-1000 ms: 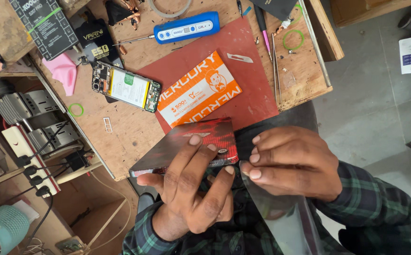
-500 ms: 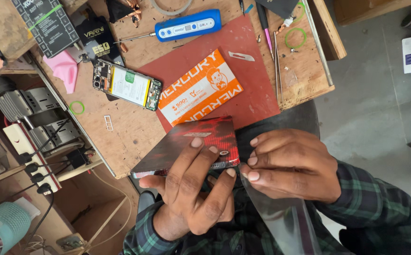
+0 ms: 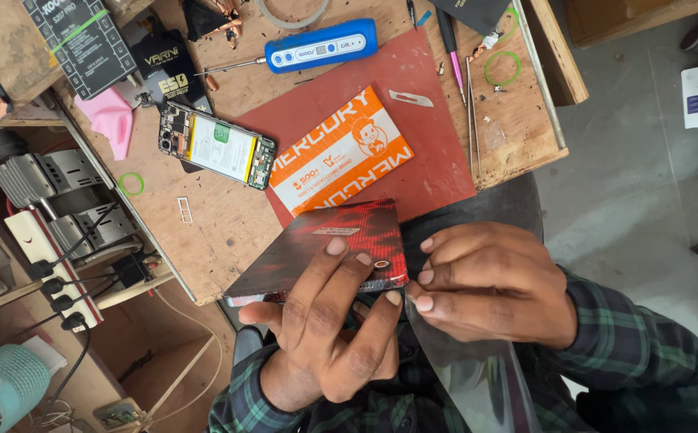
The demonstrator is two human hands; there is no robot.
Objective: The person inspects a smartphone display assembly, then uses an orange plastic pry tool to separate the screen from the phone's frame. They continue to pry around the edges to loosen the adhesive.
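My left hand [image 3: 325, 325] grips a flat phone panel with a glossy red and black patterned back [image 3: 317, 240], fingers spread over its lower edge. My right hand [image 3: 485, 281] is beside it, its fingertips pinched on a thin, clear, dark-tinted film sheet [image 3: 477, 377] at the panel's right edge. The film runs from the bench edge down over my lap. An opened phone [image 3: 217, 148] with its battery and board showing lies on the wooden bench [image 3: 205, 232], apart from both hands.
An orange and white packet [image 3: 341, 152] lies on a red mat [image 3: 437, 144]. A blue handheld tool [image 3: 321, 44], tweezers [image 3: 471, 104], a scalpel blade [image 3: 409, 98], a pink cloth [image 3: 112, 120], green rubber rings and a power strip [image 3: 52, 265] surround the work spot.
The panel and both hands have stayed almost in place; my right fingers have shifted slightly along the film at the panel's edge.
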